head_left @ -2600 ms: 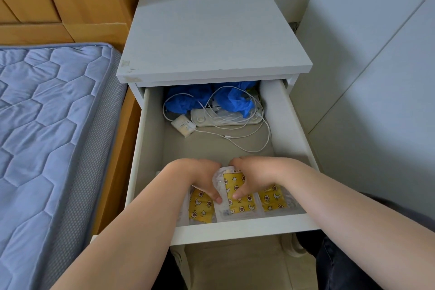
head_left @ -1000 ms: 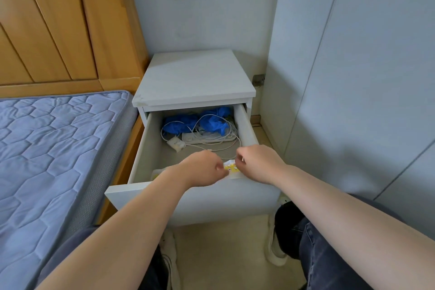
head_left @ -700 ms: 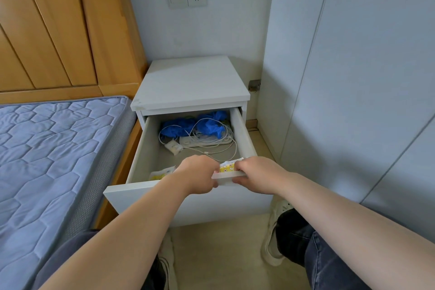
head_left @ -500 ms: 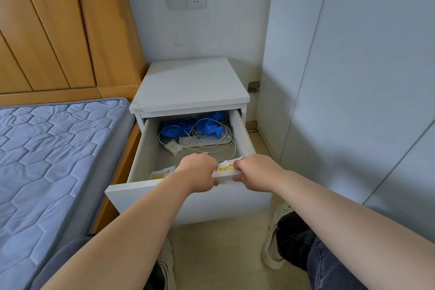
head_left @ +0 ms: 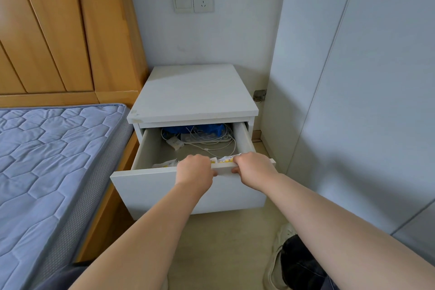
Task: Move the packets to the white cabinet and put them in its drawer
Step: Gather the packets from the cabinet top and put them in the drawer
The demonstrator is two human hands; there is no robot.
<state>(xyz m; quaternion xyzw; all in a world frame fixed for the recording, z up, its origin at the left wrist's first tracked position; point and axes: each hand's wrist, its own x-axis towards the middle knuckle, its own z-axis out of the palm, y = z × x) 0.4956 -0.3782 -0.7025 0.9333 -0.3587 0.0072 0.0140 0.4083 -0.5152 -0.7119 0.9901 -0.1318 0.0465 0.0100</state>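
left grip (head_left: 196, 169) and right grip (head_left: 253, 168) are off the yellow-printed clear plastic packets (head_left: 224, 160); both now curl over the top edge of the white drawer front panel (head_left: 164, 186); packets lie inside at the front; white wooden cabinet (head_left: 193, 94) likely just needs closing

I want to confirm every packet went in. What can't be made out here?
Head view:
- packets: mostly hidden behind the drawer front, gripped by the left hand and right hand; count unclear.
- blue item at the back: partly under the cabinet top; identity unclear.
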